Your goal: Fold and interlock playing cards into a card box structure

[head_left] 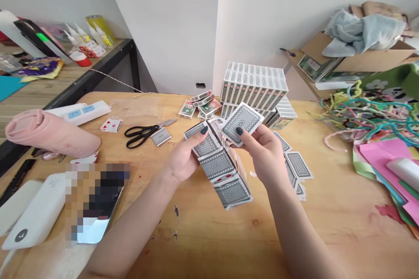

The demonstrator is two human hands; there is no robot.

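My left hand (188,154) grips the upper end of a long block built of playing cards (218,165), its grey patterned backs facing me. The thumb lies on its top face, and the block slants down to the right above the table. Between the thumb and fingers of my right hand (266,152) is a playing card (242,123), back side up, beside the block's upper end. I cannot tell whether the card touches the block. Loose playing cards (299,165) lie to the right, partly behind my right hand. Black-handled scissors (142,135) rest left of the block, next to a small card piece (161,136).
Boxed card decks (253,85) stand stacked at the back, with several opened card boxes (204,104) beside them. At left are a pink rolled pouch (52,133), a power strip (88,111), a white power bank (37,211) and a phone (101,209). Tangled yarn (369,115) and coloured paper (379,161) lie right.
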